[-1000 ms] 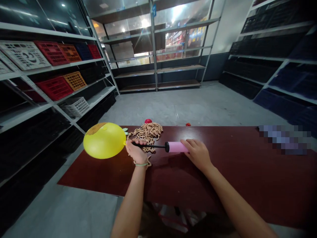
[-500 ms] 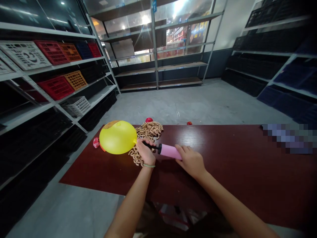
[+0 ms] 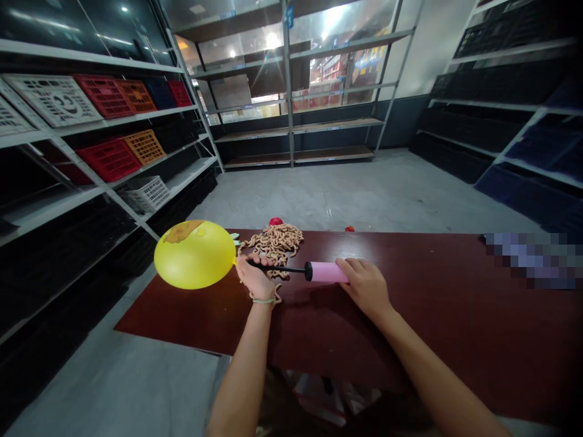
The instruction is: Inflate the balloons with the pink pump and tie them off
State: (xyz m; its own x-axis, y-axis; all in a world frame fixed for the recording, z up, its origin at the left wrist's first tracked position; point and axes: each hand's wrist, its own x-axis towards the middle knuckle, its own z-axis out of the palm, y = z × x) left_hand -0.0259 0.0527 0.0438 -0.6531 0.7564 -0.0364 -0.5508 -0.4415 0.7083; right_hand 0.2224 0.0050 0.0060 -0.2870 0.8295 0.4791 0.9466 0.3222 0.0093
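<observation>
My left hand [image 3: 255,280] is closed around the black handle end of a balloon pump, with the neck of a yellow balloon [image 3: 195,258] pinched there too. The balloon is inflated and carries a brownish print on its upper side. My right hand [image 3: 367,288] wraps round the pump's pink barrel [image 3: 325,272]. Between my hands the black pump rod [image 3: 291,269] is drawn far out of the barrel. Behind and below my left hand lies a heap of beige, twisted cord-like pieces [image 3: 282,238]; exactly what they are I cannot tell.
The dark red table [image 3: 432,315] stretches across in front of me. A red item [image 3: 276,221] shows behind the heap, and a small red thing [image 3: 349,229] is at the far edge. Shelves with crates [image 3: 109,159] stand on the left, bare-looking racks [image 3: 337,126] behind.
My hands have moved apart, and the pump rod now shows much longer. The balloon has shifted left with my left hand and looks larger. My right hand moved slightly right with the barrel.
</observation>
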